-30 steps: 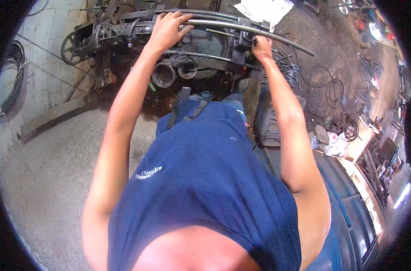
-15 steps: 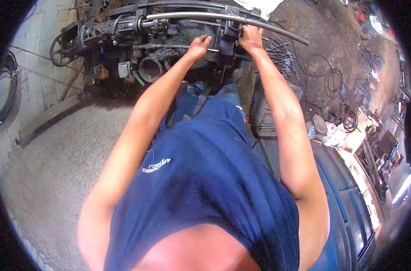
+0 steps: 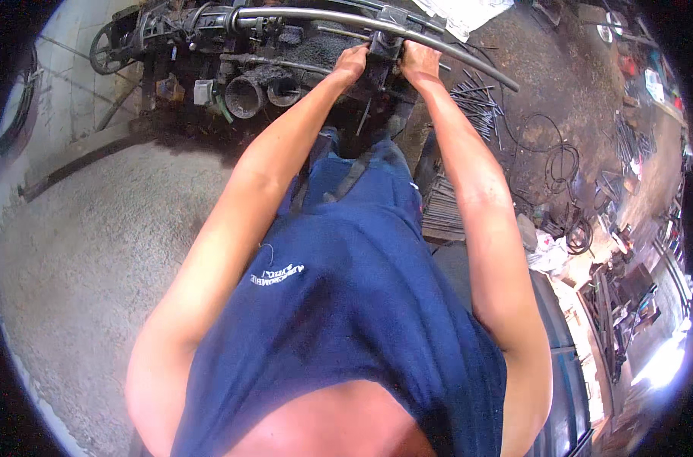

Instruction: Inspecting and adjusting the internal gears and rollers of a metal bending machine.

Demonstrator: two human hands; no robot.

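While your left hand (image 3: 352, 62) and right hand (image 3: 419, 61) clamp dark greasy machine block (image 3: 383, 57), fingers closed round it, long grey curved pipe (image 3: 377, 27) runs just above; white crumpled sheet (image 3: 464, 11) lies beyond.

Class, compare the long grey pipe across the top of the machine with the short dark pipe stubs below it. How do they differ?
The long pipe is slim, pale grey and runs sideways across the machine; the pipe stubs are short, wide, black and grimy. The long pipe shows only its side, while the stubs show open round mouths. The left hand and right hand sit beside the long pipe; the stubs lie apart from both hands. Both are round tubes.
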